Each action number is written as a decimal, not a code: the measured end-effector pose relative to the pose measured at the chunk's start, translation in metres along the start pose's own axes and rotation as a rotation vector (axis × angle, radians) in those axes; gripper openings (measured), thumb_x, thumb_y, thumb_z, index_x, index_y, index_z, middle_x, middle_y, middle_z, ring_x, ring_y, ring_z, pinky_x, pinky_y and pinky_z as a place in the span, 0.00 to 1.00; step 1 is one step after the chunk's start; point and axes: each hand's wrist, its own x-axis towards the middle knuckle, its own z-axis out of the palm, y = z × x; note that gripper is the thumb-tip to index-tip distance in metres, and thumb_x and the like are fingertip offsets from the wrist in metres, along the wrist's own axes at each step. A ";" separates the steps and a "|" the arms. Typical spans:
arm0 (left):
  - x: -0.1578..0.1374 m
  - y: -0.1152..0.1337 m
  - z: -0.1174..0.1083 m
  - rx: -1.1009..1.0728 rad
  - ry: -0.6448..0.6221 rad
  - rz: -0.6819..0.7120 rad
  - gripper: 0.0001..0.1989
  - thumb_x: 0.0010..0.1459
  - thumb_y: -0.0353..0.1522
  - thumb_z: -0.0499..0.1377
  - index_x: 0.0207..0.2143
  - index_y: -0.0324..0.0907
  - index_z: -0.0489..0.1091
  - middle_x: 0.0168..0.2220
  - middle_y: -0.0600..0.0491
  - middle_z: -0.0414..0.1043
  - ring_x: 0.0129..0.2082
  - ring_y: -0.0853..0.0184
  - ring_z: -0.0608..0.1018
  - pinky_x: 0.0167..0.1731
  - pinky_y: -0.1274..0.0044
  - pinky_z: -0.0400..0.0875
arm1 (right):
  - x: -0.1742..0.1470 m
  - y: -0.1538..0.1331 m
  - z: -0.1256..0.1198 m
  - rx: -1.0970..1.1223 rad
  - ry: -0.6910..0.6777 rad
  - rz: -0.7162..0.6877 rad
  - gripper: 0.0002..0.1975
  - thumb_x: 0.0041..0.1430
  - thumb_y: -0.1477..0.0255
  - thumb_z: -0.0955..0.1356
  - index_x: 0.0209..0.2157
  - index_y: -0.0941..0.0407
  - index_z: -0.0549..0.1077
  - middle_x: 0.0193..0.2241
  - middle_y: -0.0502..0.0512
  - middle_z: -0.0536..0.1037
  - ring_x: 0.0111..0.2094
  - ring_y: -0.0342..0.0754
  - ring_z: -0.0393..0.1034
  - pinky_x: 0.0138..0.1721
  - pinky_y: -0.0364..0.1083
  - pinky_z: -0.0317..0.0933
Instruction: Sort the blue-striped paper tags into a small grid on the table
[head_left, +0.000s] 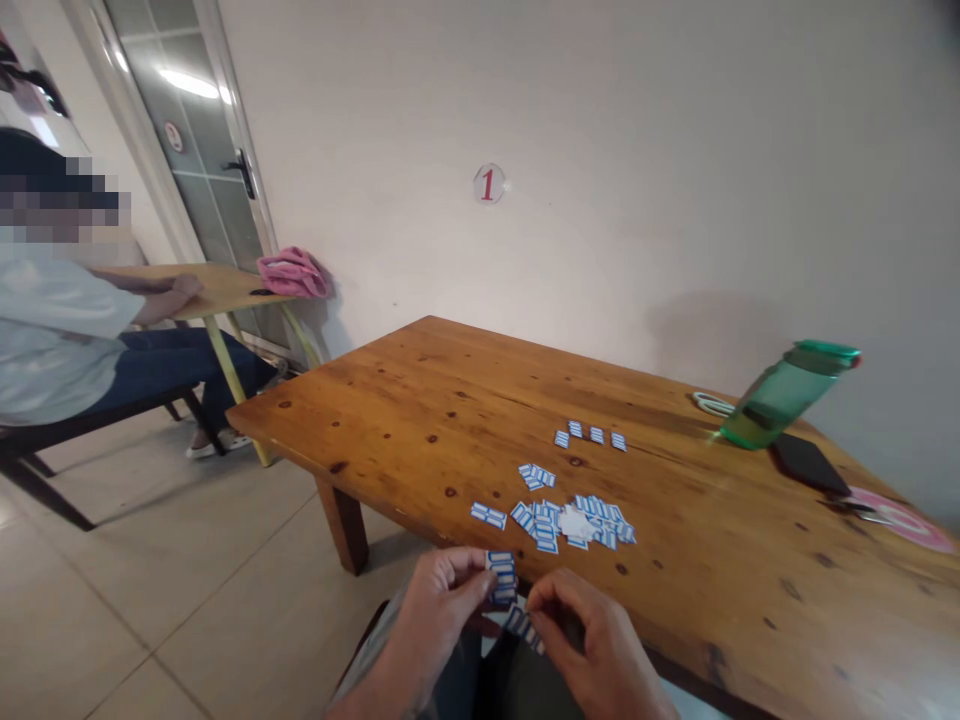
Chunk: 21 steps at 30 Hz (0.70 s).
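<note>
At the table's near edge, my left hand (451, 600) pinches a small strip of blue-bordered white labels (501, 568) between thumb and fingers. Just right of it, my right hand (589, 635) has thumb and forefinger closed on a second piece of labels (523, 626), which hangs below the first. Whether the two pieces are joined cannot be made out. Beyond my hands lies a loose pile of similar label pieces (546, 525), with a plain white piece (576, 522) on top. Smaller groups lie near it: a pair (489, 515), a little cluster (536, 475) and several separate pieces (597, 435) farther back.
The wooden table (390, 400) bears a green bottle (787, 395), a white cable (712, 403), a dark flat phone-like object (810, 465) and a pink round mat (907, 520) at the right. A person (60, 320) sits left at another table (225, 290) with a pink cloth (294, 272).
</note>
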 end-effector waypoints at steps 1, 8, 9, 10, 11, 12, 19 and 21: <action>0.000 -0.001 0.000 0.022 -0.020 -0.002 0.19 0.39 0.45 0.63 0.25 0.36 0.74 0.22 0.52 0.72 0.21 0.70 0.71 0.21 0.81 0.66 | 0.000 0.000 0.001 -0.054 0.020 -0.008 0.07 0.50 0.73 0.61 0.21 0.55 0.65 0.18 0.47 0.67 0.20 0.41 0.60 0.22 0.39 0.54; -0.003 -0.002 0.007 0.182 -0.052 0.102 0.16 0.44 0.43 0.60 0.26 0.38 0.75 0.19 0.55 0.70 0.20 0.70 0.69 0.20 0.83 0.62 | -0.004 0.007 0.014 -0.174 0.149 -0.037 0.07 0.49 0.75 0.60 0.32 0.53 0.65 0.21 0.48 0.69 0.21 0.44 0.63 0.25 0.42 0.56; -0.003 -0.002 0.008 0.193 -0.038 0.104 0.16 0.45 0.43 0.60 0.26 0.38 0.75 0.19 0.55 0.70 0.20 0.70 0.69 0.20 0.83 0.61 | -0.005 0.008 0.014 -0.172 0.141 -0.043 0.09 0.49 0.76 0.60 0.33 0.53 0.66 0.21 0.48 0.69 0.21 0.44 0.63 0.25 0.42 0.57; -0.003 -0.003 0.009 0.196 -0.029 0.099 0.16 0.45 0.43 0.60 0.26 0.39 0.76 0.19 0.55 0.70 0.20 0.70 0.69 0.20 0.82 0.61 | -0.005 0.009 0.014 -0.171 0.136 -0.048 0.11 0.48 0.76 0.60 0.35 0.53 0.66 0.21 0.48 0.69 0.21 0.44 0.64 0.25 0.42 0.57; -0.002 -0.003 0.010 0.194 -0.026 0.089 0.15 0.44 0.43 0.60 0.26 0.39 0.76 0.19 0.55 0.70 0.20 0.70 0.69 0.20 0.82 0.61 | -0.005 0.010 0.013 -0.173 0.135 -0.054 0.13 0.48 0.76 0.60 0.37 0.53 0.66 0.21 0.48 0.70 0.21 0.44 0.64 0.26 0.42 0.57; -0.002 -0.004 0.011 0.190 -0.024 0.079 0.15 0.44 0.43 0.60 0.26 0.39 0.76 0.19 0.54 0.70 0.19 0.70 0.68 0.20 0.82 0.60 | -0.006 0.012 0.013 -0.178 0.138 -0.057 0.15 0.47 0.77 0.60 0.40 0.54 0.65 0.22 0.48 0.71 0.22 0.45 0.65 0.27 0.42 0.58; 0.000 -0.010 0.017 0.193 -0.076 0.066 0.15 0.42 0.43 0.61 0.20 0.39 0.74 0.16 0.55 0.66 0.18 0.71 0.65 0.19 0.82 0.58 | 0.000 0.013 0.006 -0.159 0.115 -0.043 0.23 0.50 0.76 0.59 0.51 0.57 0.60 0.25 0.50 0.72 0.24 0.45 0.67 0.28 0.43 0.60; 0.000 -0.007 0.017 0.174 -0.077 0.045 0.17 0.39 0.45 0.62 0.20 0.38 0.74 0.16 0.55 0.66 0.17 0.71 0.65 0.19 0.81 0.59 | 0.003 0.007 0.001 -0.097 0.145 -0.005 0.19 0.51 0.74 0.61 0.46 0.57 0.65 0.23 0.49 0.71 0.23 0.45 0.66 0.28 0.42 0.61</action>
